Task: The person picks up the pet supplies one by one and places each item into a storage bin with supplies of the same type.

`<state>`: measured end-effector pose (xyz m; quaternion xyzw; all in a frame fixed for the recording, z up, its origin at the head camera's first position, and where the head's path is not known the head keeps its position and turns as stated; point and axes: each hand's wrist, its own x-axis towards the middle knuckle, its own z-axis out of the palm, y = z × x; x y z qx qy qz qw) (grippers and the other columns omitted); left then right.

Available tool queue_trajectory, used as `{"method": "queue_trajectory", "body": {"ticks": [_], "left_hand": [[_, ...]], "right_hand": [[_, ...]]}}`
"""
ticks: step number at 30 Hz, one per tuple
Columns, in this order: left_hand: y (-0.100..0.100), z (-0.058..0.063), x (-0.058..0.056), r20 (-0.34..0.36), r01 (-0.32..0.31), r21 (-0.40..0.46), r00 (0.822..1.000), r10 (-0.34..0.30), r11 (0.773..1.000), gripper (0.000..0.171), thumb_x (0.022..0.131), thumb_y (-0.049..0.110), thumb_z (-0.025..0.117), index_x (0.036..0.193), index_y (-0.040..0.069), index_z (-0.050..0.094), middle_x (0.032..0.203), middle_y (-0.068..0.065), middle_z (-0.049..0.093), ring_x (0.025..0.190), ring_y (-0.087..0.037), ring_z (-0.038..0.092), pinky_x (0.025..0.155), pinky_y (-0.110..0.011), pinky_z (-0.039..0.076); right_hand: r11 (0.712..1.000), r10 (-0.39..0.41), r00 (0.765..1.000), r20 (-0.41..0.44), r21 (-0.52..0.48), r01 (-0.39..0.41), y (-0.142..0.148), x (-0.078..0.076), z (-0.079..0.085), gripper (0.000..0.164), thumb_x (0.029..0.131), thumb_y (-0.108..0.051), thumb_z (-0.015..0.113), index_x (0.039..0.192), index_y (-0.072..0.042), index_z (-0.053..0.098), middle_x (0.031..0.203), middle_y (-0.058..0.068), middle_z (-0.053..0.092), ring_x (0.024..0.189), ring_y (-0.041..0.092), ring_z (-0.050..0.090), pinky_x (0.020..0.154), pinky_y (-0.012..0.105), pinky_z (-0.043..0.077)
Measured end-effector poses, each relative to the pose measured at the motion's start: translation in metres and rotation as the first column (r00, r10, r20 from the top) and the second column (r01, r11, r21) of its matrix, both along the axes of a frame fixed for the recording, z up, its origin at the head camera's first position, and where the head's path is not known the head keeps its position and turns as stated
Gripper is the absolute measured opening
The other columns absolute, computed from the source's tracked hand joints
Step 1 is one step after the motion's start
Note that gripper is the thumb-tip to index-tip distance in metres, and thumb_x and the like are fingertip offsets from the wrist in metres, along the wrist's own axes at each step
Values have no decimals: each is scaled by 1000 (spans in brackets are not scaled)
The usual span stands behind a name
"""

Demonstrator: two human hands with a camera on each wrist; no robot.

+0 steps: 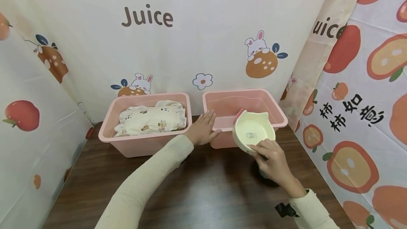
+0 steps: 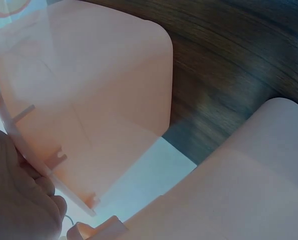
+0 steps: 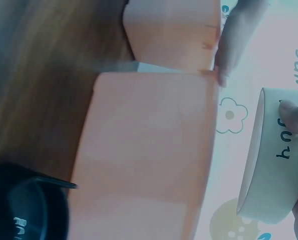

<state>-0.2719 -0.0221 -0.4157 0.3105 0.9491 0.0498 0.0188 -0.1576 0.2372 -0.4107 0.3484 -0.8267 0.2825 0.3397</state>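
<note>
My right hand [image 1: 270, 158] grips a pale yellow cat-eared pet bowl [image 1: 254, 130] by its near edge, tilted so its inside with a fishbone print shows. In the right wrist view, dark lettering marks the side of the bowl [image 3: 274, 165], beside my thumb. The bowl is held above the front rim of the right pink bin [image 1: 219, 98]. A small red-pink thing [image 1: 239, 113] in that bin is mostly hidden behind the bowl. My left hand [image 1: 203, 128] rests at that bin's left front corner, fingers extended; the left wrist view shows the hand [image 2: 23, 190] against a rim.
Left of it stands another pink bin [image 1: 108, 130] holding a white ruffled cushion [image 1: 151, 117] with small animal prints. A black cup-like object [image 3: 28, 205] sits on the dark wooden table [image 1: 203, 193], partly under my right hand. Printed curtains [image 1: 203, 38] enclose the back and sides.
</note>
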Motion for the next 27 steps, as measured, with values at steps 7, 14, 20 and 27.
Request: {"method": "queue_trajectory", "body": {"ticks": [7, 14, 20, 27], "left_hand": [[-1, 3, 1, 15, -7, 11, 1000, 7, 1000, 77, 101, 55, 26, 152, 0, 11, 160, -14, 5, 148, -27, 3, 119, -41, 12], [-2, 3, 2, 23, -3, 3, 1000, 3, 1000, 77, 101, 54, 26, 152, 0, 10, 160, -15, 4, 148, -28, 3, 119, -41, 13], [-1, 3, 1, 21, -4, 18, 1000, 3, 1000, 77, 101, 55, 27, 152, -1, 12, 160, -15, 4, 148, -28, 3, 118, -41, 13], [0, 2, 1, 14, -2, -4, 1000, 2, 1000, 77, 101, 55, 27, 152, -1, 12, 160, -15, 3, 148, -28, 3, 118, -42, 14]], "right_hand": [[999, -34, 999, -18, 3, 34, -2, -27, 16, 15, 74, -4, 79, 88, -2, 77, 69, 0, 61, 62, 13, 43, 62, 26, 31], [991, -89, 995, -43, 95, 93, -9, -55, 30, 25, 66, 2, 83, 90, -5, 78, 67, 0, 61, 61, 15, 48, 57, 31, 36], [985, -116, 993, 22, 134, 112, -18, -78, 38, 21, 70, -3, 83, 90, -5, 78, 64, 0, 59, 59, 14, 45, 56, 31, 36], [984, -98, 988, 123, 162, 78, -26, -106, 37, 20, 73, 0, 80, 92, -4, 77, 69, 4, 62, 64, 18, 50, 60, 34, 39]]}}
